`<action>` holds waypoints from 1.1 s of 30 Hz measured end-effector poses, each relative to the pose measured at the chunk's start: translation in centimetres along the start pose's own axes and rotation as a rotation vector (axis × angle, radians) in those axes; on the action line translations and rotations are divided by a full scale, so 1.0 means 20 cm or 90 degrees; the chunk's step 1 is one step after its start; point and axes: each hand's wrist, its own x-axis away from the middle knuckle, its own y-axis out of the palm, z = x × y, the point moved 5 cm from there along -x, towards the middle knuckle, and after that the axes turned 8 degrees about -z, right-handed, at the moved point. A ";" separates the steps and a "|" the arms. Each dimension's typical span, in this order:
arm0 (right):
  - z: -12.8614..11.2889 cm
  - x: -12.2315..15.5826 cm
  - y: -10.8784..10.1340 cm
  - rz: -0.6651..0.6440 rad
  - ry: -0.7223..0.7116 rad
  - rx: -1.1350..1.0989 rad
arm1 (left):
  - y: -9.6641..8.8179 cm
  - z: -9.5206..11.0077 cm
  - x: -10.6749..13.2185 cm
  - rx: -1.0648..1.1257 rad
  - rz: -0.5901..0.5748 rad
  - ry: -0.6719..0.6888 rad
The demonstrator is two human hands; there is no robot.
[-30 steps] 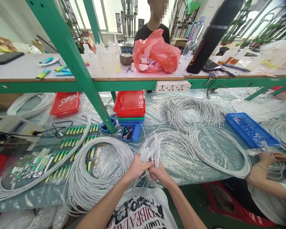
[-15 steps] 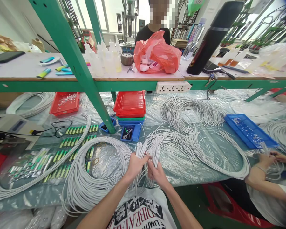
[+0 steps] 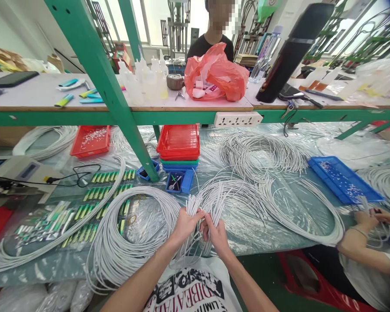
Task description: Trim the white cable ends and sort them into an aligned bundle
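Observation:
Near the table's front edge my left hand (image 3: 184, 225) is closed around a bundle of white cable ends (image 3: 195, 207) that stick up between my hands. My right hand (image 3: 217, 234) is closed on the same bundle from the right, its fingers pinching among the cable ends. The cables run off to the right into a large white coil (image 3: 279, 203) lying on the plastic-covered table (image 3: 247, 229). Another coil of white cable (image 3: 126, 242) lies just left of my left hand.
Stacked red, green and blue trays (image 3: 178, 145) and small blue bins (image 3: 178, 181) sit behind the coils beside a green frame post (image 3: 117, 99). Rows of green parts (image 3: 97, 203) lie at left. A blue tray (image 3: 342, 180) sits right, near another person's hands (image 3: 372, 216). A person stands beyond the shelf (image 3: 182, 106).
My hands have shifted slightly on the bundle, and the cable ends now stand a little higher and more fanned out between them. The person at right has kept working their own cables.

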 end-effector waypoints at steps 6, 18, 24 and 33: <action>0.05 -0.03 -0.01 -0.001 0.033 -0.094 | 0.00 0.01 0.02 0.028 -0.004 -0.031; 0.08 -0.04 0.01 -0.060 0.039 -0.058 | -0.02 -0.07 0.03 0.082 0.027 -0.009; 0.04 -0.04 0.04 -0.094 0.027 -0.045 | -0.02 -0.01 0.04 0.120 0.043 0.004; 0.08 -0.03 0.06 -0.021 0.049 -0.217 | 0.00 -0.02 0.03 0.075 0.043 -0.001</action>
